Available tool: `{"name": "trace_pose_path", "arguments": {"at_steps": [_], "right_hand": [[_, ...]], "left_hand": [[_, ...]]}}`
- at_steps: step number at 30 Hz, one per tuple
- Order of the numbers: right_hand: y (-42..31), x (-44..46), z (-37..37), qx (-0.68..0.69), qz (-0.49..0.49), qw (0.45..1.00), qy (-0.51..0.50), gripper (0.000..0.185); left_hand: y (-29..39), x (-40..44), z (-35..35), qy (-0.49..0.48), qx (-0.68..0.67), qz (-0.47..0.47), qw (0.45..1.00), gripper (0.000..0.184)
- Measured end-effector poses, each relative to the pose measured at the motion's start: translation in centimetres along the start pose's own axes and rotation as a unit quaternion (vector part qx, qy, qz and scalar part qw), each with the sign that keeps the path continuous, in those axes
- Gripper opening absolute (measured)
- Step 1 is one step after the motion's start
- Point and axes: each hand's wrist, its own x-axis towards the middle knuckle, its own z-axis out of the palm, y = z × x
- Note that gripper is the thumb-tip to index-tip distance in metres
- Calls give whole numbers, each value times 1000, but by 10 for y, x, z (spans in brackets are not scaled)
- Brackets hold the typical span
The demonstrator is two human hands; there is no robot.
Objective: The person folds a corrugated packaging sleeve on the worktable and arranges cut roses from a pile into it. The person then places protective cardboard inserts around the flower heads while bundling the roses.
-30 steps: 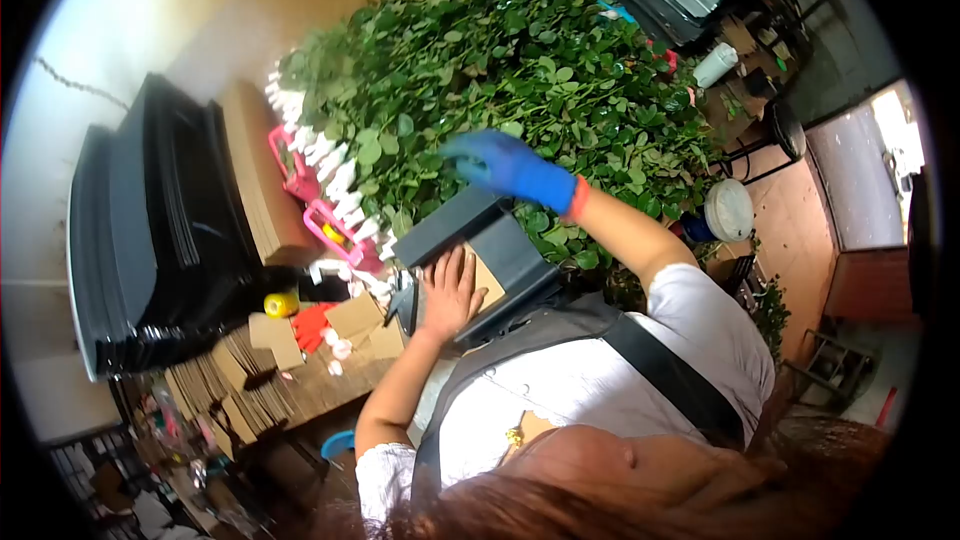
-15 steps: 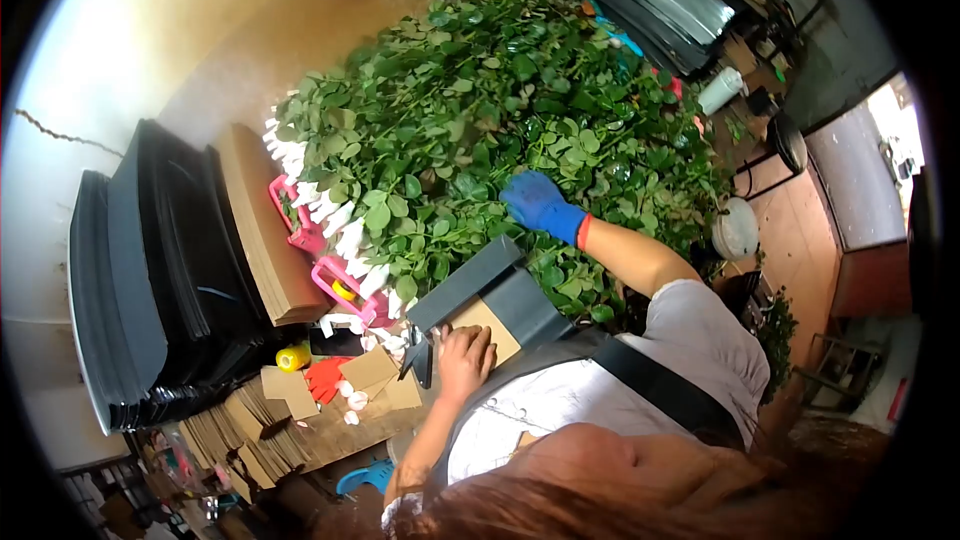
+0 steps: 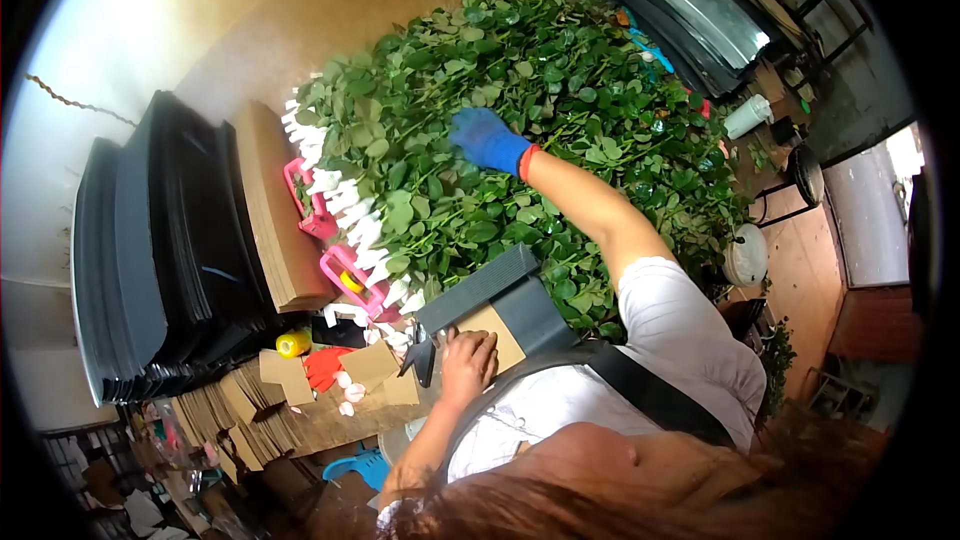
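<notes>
My right hand (image 3: pixel 488 140), in a blue glove with a red cuff, is among the leaves of a large heap of green leafy stems (image 3: pixel 560 90). Its fingertips blur into the foliage, so I cannot tell whether it grips a stem. My bare left hand (image 3: pixel 468 365) lies with its fingers stretched out on brown cardboard (image 3: pixel 500 333). That cardboard sits on a dark grey folded sheet (image 3: pixel 535 315) in front of my body. A grey ridged block (image 3: pixel 478 288) runs along the sheet's far side. Black-handled clippers (image 3: pixel 420 360) lie just left of my left hand.
White-wrapped ends (image 3: pixel 340 198) line the heap's left side beside pink plastic holders (image 3: pixel 355 280). Stacks of dark sheets (image 3: pixel 160 260) and brown cardboard (image 3: pixel 275 210) stand farther left. A yellow roll (image 3: pixel 293 343) and a red piece (image 3: pixel 325 370) lie on the table (image 3: pixel 350 427).
My right hand has moved left and farther out over the leaves, with the arm more extended. My left hand stays on the cardboard. The view has shifted slightly.
</notes>
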Motion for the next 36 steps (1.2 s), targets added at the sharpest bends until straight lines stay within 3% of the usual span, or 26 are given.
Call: {"name": "trace_pose_path", "arguments": {"at_steps": [1, 2, 5, 7, 9, 11, 14, 15, 16, 17, 18, 21, 24, 25, 26, 27, 29, 30, 33, 34, 36], "right_hand": [[-4, 5, -4, 3, 38, 998, -55, 28], [-6, 5, -26, 31, 34, 998, -30, 31], [-13, -24, -84, 63, -72, 942, 321, 31], [-27, -37, -100, 167, -122, 934, 291, 33], [-45, -60, -121, 170, -220, 892, 357, 36], [-59, -92, -137, 95, -234, 924, 286, 30], [-28, -117, -117, 35, -146, 977, 154, 24], [-3, -121, -104, -60, -70, 987, 130, 6], [21, -130, -95, -73, 16, 993, 91, 9], [33, -155, -100, 36, 16, 975, 220, 18], [35, -169, -106, -7, 38, 975, 218, 31], [14, -203, -142, 25, -33, 964, 263, 48], [-11, -247, -157, 67, -60, 967, 239, 48], [-17, -262, -149, 149, -61, 970, 181, 45], [-24, -282, -146, 145, -76, 981, 104, 44], [-30, -300, -141, 140, -89, 986, 28, 42], [-35, -324, -110, 64, -28, 991, -117, 40], [-33, -342, -78, 92, -13, 989, -111, 35], [-39, -363, -27, 115, 20, 969, -218, 30], [-38, -366, -13, 96, 35, 964, -247, 25], [-39, -366, -12, 85, 46, 962, -257, 23]], "left_hand": [[-1, -1, 1, 0, -2, 0, 1000, 32], [-2, -1, 2, 0, -5, 1, 1000, 32], [2, -2, 2, 7, -14, -19, 1000, 32], [4, -1, -1, 10, -8, -11, 1000, 31], [4, 0, -3, 9, -3, 3, 1000, 32], [0, -2, 3, 14, -1, 10, 1000, 32], [1, -3, -1, 13, 0, 13, 1000, 33], [4, -4, -3, 8, -3, 12, 1000, 33], [4, -4, -3, 14, -7, 15, 1000, 33], [3, -4, -4, 10, -3, 20, 1000, 32], [1, -4, -2, 14, 2, 24, 1000, 32], [2, -5, -3, 13, -10, 23, 1000, 31], [1, -6, -6, -2, -13, -9, 1000, 52], [3, -7, -7, -9, -20, -37, 999, 61], [-11, -14, 4, -28, -30, -57, 998, 85], [-12, -15, 8, -1, -156, -108, 982, 105], [-7, -15, -1, -6, -117, -83, 990, 119], [-3, -13, -4, -10, -114, -82, 990, 124], [-9, -14, 1, 2, -63, -29, 998, 105], [-8, -14, 2, 11, -108, -36, 993, 87], [-4, -12, -3, 2, -124, -33, 992, 72]]}}
